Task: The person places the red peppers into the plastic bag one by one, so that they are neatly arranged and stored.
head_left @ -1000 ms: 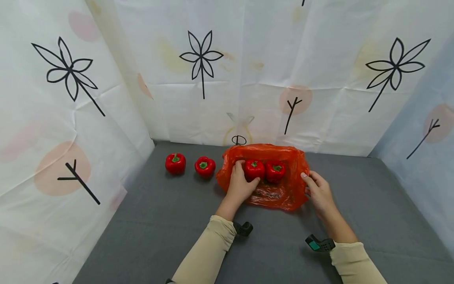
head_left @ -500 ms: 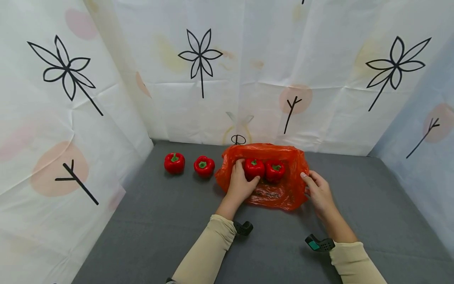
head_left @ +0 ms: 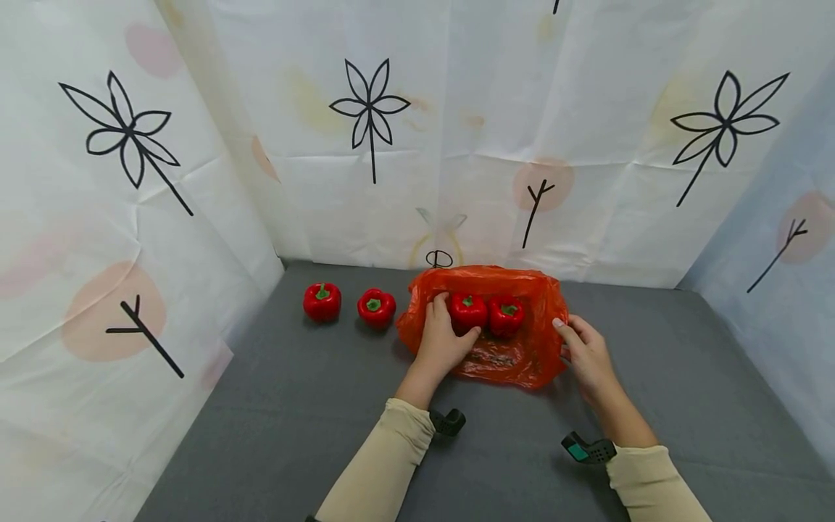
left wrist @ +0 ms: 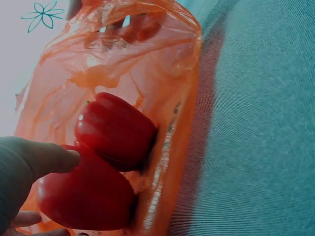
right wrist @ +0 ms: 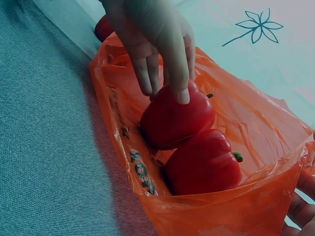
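Note:
An orange plastic bag (head_left: 499, 366) lies with its mouth spread wide on the grey table. Two red bell peppers rest side by side in it. My left hand (head_left: 440, 344) reaches into the bag and holds the left bell pepper (head_left: 468, 310), with the thumb (left wrist: 54, 158) on its near side and the fingers round its far side. Against that one sits the other bell pepper (right wrist: 206, 164), its green stem showing in the right wrist view. At the bag's right edge, my right hand (head_left: 590, 355) pinches the plastic; some of its fingers are behind the film.
Two more red bell peppers, one at the far left (head_left: 322, 301) and one nearer the bag (head_left: 376, 308), stand on the grey table (head_left: 293, 406). A white patterned cloth (head_left: 457, 145) rises behind the table and along both sides.

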{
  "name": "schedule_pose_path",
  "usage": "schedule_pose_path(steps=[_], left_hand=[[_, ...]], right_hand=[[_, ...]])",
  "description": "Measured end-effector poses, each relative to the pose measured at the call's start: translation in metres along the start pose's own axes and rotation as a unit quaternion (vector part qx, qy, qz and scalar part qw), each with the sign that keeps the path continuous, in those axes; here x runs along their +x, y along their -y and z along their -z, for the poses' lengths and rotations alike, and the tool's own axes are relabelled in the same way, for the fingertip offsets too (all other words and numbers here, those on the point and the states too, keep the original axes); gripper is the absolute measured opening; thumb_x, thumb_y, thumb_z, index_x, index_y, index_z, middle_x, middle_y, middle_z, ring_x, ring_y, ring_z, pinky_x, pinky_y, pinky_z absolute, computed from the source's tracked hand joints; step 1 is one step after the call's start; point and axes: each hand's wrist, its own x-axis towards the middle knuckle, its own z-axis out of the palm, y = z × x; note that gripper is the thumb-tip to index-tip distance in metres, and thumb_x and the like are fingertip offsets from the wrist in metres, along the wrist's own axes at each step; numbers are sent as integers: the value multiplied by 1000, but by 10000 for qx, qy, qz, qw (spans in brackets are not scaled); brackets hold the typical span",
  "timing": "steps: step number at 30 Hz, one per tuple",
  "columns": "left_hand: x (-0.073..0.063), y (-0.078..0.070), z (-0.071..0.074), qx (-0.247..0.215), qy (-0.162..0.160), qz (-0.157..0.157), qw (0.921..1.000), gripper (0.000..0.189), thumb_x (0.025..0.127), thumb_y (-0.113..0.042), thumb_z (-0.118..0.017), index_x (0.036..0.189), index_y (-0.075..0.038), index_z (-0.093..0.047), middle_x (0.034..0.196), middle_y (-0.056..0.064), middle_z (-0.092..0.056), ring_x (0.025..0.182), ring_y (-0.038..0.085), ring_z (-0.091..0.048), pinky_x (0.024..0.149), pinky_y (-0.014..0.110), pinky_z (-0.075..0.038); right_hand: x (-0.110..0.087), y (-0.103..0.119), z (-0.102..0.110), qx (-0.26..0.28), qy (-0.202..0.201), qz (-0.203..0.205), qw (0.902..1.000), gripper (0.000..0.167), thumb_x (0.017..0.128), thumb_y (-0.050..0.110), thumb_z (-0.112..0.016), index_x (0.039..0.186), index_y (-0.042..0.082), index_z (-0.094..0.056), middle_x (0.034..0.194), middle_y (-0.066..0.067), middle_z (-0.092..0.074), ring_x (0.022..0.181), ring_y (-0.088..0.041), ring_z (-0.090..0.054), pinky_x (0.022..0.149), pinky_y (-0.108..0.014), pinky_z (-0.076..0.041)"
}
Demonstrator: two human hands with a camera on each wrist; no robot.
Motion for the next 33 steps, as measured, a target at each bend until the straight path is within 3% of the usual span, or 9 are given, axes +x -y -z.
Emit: schedule_pose_path(steps=[10, 18, 26, 33], left_hand=[[-11, -15, 9, 510, 312, -54, 9982, 93, 89, -32, -84, 158, 2, -32, 148, 28, -45, 135, 43, -56, 116, 53, -49], [-18, -31, 22, 1173, 643, -49, 9910, 91, 91, -42, -82, 157, 2, -38, 146, 24, -52, 132, 41, -59, 113, 53, -52], [-20, -37, 35, 1045, 761, 28, 9916, 88, 92, -44, -79, 157, -1, -39, 150, 22, -48, 135, 37, -57, 115, 53, -51], [-20, -41, 49, 562, 976, -384, 9929, 86, 94, -46, -78, 160, -8, -38, 156, 15, -43, 137, 33, -55, 115, 54, -50]], right_hand=[[1, 1, -1, -34, -62, -11, 10000, 39, 111, 33, -56, 130, -1, -62, 97, 18, -67, 84, -3, -63, 73, -19, -56], [0, 1, -1, -169, -50, -80, 9998, 42, 111, 35, -56, 134, 0, -61, 99, 21, -66, 87, -2, -63, 76, -20, -56], [0, 1, -2, -117, -50, -50, 9999, 41, 111, 35, -56, 131, 0, -62, 98, 21, -67, 86, -2, -64, 75, -20, -57], [-1, 1, -2, -52, -66, 5, 10000, 39, 111, 32, -57, 128, -2, -62, 95, 17, -66, 81, -5, -63, 73, -20, -56]])
